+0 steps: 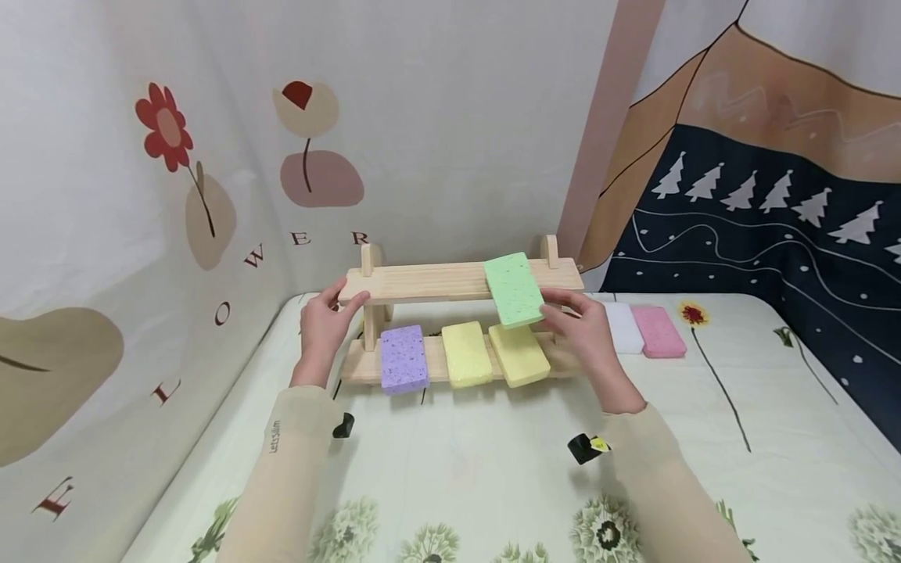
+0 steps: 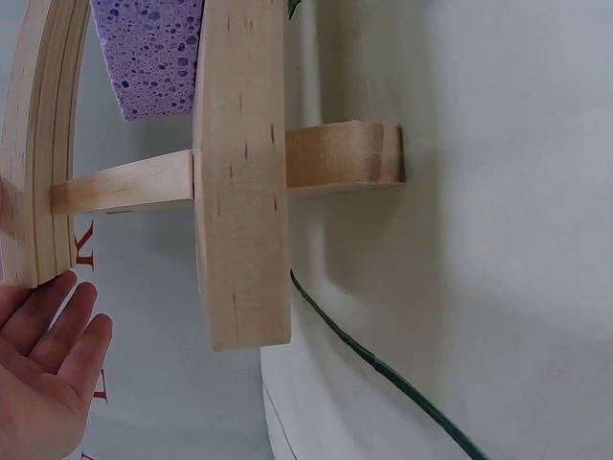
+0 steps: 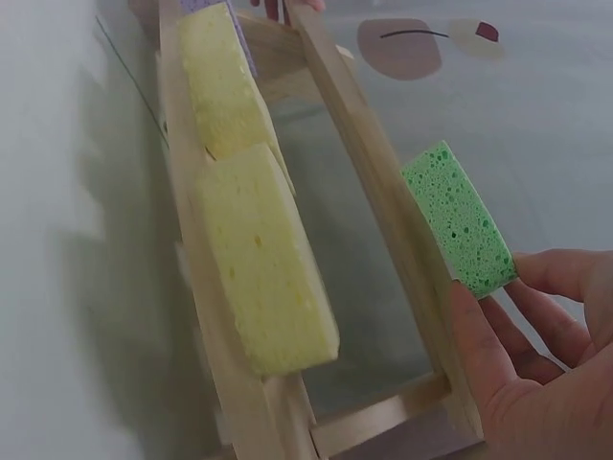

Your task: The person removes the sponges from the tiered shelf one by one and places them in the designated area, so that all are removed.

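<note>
Beige sleeves (image 1: pixel 676 485) nearest; right hand (image 1: pixel 591 328), thumb opposing fingers, pinching green rectangular porous sponge (image 1: pixel 515 289) by near right edge; sponge left of it, long axis slanting across pale wooden upper board (image 1: pixel 429 283); left hand (image 1: pixel 324 328), farther, gripping board's left end.

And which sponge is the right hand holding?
The green sponge, the only one at the upper shelf; the purple one and yellow ones lie on the lower shelf.

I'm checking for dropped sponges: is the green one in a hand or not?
In hand: the right hand pinches the green sponge near one end, fingers gripping it in the right wrist view.
</note>
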Demonstrator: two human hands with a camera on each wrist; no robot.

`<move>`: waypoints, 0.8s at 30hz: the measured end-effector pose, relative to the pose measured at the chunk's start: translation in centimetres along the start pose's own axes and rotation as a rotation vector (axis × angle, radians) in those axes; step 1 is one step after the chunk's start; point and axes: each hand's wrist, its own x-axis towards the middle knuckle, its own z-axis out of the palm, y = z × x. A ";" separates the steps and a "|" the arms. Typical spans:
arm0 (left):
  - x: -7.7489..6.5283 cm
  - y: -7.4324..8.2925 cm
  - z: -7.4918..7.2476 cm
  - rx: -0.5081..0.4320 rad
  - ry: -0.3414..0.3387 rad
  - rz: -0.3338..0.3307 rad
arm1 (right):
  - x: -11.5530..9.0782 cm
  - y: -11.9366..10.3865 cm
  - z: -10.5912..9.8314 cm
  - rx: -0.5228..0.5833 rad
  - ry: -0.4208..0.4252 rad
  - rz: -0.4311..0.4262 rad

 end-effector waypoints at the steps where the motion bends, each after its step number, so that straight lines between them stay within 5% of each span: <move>1: 0.0 0.0 0.0 -0.001 0.000 0.002 | -0.1 -0.1 -0.2 0.001 0.004 -0.006; 24: 0.1 -0.2 0.2 -0.006 -0.006 -0.005 | -1.5 0.5 -6.2 -0.022 0.121 0.031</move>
